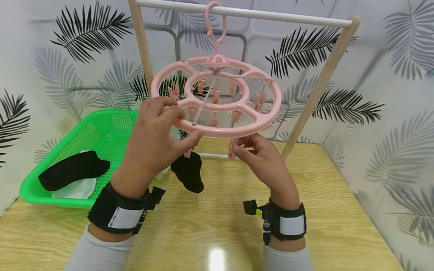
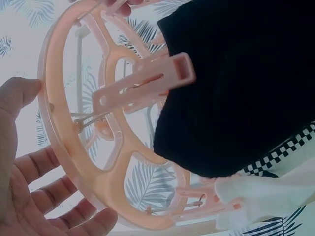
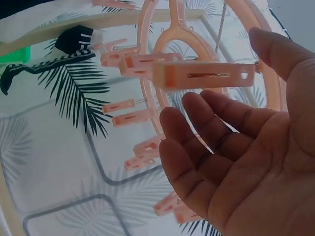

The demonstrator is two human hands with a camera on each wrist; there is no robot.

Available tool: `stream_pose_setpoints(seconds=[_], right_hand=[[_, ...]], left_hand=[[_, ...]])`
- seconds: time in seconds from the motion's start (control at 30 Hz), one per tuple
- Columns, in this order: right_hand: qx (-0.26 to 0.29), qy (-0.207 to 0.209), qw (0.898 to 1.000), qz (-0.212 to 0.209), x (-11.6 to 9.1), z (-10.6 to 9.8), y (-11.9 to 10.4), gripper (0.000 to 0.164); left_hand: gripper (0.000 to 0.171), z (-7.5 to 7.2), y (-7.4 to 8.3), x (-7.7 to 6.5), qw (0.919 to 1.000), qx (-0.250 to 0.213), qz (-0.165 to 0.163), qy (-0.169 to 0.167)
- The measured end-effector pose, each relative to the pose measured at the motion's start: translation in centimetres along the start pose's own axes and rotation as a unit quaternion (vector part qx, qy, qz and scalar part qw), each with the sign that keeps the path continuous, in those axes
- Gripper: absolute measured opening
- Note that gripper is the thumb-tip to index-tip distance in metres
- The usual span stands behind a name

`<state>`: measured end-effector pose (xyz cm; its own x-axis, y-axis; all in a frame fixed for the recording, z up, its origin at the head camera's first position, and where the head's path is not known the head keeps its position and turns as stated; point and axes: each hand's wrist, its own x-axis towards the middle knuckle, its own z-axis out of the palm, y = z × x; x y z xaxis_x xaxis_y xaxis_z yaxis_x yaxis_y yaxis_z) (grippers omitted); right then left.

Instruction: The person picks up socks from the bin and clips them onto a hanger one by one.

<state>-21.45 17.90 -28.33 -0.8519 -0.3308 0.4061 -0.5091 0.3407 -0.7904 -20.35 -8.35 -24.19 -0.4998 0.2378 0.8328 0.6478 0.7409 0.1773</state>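
Observation:
A pink round clip hanger (image 1: 225, 131) hangs from a white rail. My left hand (image 1: 152, 128) holds its near-left rim, thumb at the front edge and fingers over the side. Pink clips dangle underneath. One clip (image 2: 145, 83) grips a black sock (image 2: 236, 83); white cloth (image 2: 270, 189) and a black-and-white checkered strip show beside it. My right hand (image 1: 261, 156) is below the front-right rim, around a hanging clip (image 3: 206, 75). In the right wrist view its fingers are loosely bent, with the clip between thumb and fingers and no firm pinch visible.
At the left stands a green basket (image 1: 57, 201) with a black sock (image 1: 72, 169) on white cloth (image 1: 76, 188). The rack has wooden posts (image 1: 320, 88) and a white top rail (image 1: 278, 17). A wood-grain table (image 1: 217, 222) lies underneath, before a leaf-patterned wall.

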Motion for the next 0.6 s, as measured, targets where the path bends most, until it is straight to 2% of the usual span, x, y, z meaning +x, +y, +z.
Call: stream_pose_setpoints(seconds=[0.2, 0.27, 0.33, 0.43, 0.5, 0.6], right_hand=[[0.081, -0.022, 0.996, -0.034, 0.2, 0.3, 0.4, 0.013], [0.114, -0.031, 0.992, -0.05, 0.3, 0.3, 0.6, 0.018], [0.149, -0.041, 0.986, -0.064, 0.3, 0.2, 0.9, 0.03], [0.165, -0.048, 0.982, -0.077, 0.5, 0.3, 1.4, 0.05], [0.17, -0.052, 0.981, -0.079, 0.6, 0.5, 1.6, 0.051], [0.182, -0.059, 0.978, -0.078, 0.6, 0.8, 1.9, 0.041]], left_hand=[[0.037, -0.3, -0.1, 0.1, 0.9996, -0.026, 0.007, 0.007], [0.037, -0.4, -0.2, 0.1, 0.9995, -0.027, 0.012, 0.008], [0.037, -0.5, -0.3, 0.2, 0.9994, -0.027, 0.017, 0.008], [0.037, -0.6, -0.4, 0.1, 0.9994, -0.027, 0.019, 0.007], [0.036, -0.6, -0.4, 0.1, 0.9995, -0.028, 0.015, 0.004], [0.035, -0.7, -0.4, 0.0, 0.9996, -0.029, 0.006, 0.0]])
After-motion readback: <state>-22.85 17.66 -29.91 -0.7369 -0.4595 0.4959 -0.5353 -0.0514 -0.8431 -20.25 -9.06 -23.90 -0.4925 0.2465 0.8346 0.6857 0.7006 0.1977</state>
